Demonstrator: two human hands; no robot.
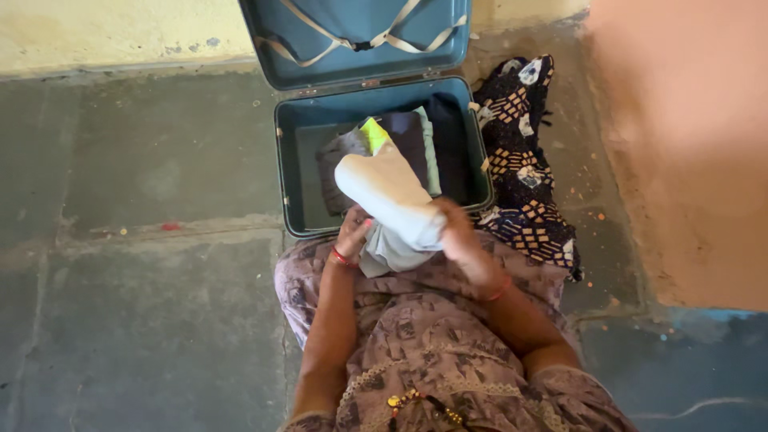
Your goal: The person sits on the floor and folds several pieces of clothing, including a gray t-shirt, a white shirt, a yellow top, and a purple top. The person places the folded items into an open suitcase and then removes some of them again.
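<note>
I hold a rolled pale cream garment (388, 192) with a yellow-green edge over the near rim of an open teal suitcase (292, 172). My left hand (350, 234) grips the garment's lower end from the left. My right hand (458, 234) grips it from the right and looks blurred. Folded dark and grey clothes (412, 136) lie inside the suitcase, partly hidden by the roll.
The suitcase lid (276, 56) leans open against a pale yellow wall (112, 32). A dark patterned cloth (524, 160) lies on the grey stone floor (160, 304) right of the case. An orange-pink wall (688, 144) stands at the right. My lap is covered by a patterned mauve dress (432, 336).
</note>
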